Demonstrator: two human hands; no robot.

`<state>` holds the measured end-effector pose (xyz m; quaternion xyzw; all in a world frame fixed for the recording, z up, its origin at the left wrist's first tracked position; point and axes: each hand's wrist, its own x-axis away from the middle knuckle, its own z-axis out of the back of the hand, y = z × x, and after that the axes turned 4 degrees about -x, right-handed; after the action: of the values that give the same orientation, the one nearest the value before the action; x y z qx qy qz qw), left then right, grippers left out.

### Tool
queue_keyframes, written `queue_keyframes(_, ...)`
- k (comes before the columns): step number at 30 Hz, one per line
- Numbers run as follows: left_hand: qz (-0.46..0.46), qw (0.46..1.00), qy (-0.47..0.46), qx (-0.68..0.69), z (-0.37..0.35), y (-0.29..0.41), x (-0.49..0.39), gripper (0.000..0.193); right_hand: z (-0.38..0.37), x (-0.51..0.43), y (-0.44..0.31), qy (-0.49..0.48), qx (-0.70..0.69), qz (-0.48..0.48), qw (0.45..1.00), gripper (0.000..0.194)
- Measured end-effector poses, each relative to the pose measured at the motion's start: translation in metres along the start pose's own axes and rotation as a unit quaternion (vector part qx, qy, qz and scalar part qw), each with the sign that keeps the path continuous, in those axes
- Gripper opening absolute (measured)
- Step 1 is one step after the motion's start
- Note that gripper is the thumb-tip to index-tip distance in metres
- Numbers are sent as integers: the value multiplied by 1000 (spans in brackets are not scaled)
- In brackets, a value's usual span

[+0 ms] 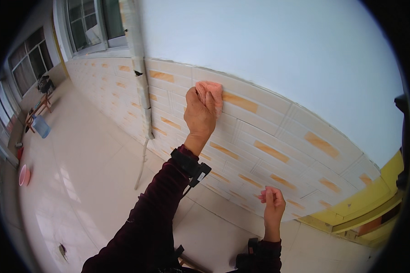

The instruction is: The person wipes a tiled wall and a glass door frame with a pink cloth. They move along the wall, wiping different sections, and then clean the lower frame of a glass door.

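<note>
My left hand (200,114) is raised to the upper part of a tiled wall (253,119) and grips a folded pink cloth (210,89). The cloth lies against the tiles, beside an orange patch and just under the tile's top edge. Part of it is hidden by my fingers. Lower and to the right, my right hand (274,203) hangs in front of the wall with loosely curled fingers and nothing in it. The tiles are pale, with a brick-like pattern of orange marbled rectangles. Dark bands with small devices sit on both wrists.
A wrapped vertical pipe (144,102) runs down the wall, with a thin hose (141,163) at its foot. A pink basin (24,175), a blue water jug (41,126) and a wooden bench (39,107) stand at left. Yellow framework (362,213) borders the wall at lower right.
</note>
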<state>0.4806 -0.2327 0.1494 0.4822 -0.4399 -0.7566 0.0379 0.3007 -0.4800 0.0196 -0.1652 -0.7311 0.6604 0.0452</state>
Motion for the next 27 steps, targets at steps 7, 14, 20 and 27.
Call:
queue_keyframes(7,-185,975,-48,111,-49,109,74,16,30,6,-11,25,-16,19,999,22)
queue_keyframes(14,-386,919,-77,-38,-79,196,146,31,65,-1,1,75,1,11,997,20)
queue_keyframes(20,-307,944,-121,2,-65,136,103,23,75,-7,7,91,-27,-8,995,20)
queue_keyframes(27,46,998,22,-43,-9,37,-2,27,81,-3,1,89,-23,-19,996,22)
